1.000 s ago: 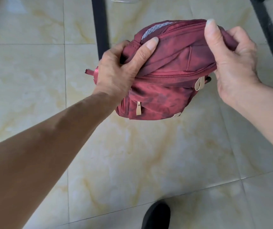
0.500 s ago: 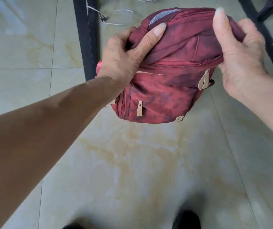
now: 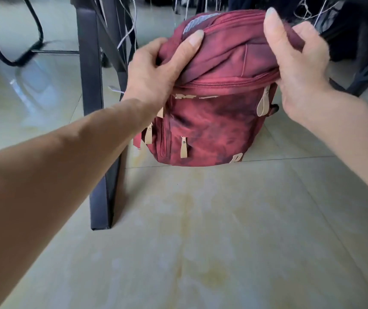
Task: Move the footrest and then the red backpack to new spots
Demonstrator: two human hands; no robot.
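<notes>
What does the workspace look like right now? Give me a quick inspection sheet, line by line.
Surface: pale tiled floor with yellowish veining, bare in the foreground.
Job's things: red backpack upright, its base apparently on the floor; footrest not seen.
Clutter: nothing seen on the open floor.
Hands: left hand and right hand both grip the backpack's top fabric.
Cables: thin white cables hang behind the dark table leg.
Surroundings: a curved black chair base at far left; dark furniture frames behind the backpack, blurred.
</notes>
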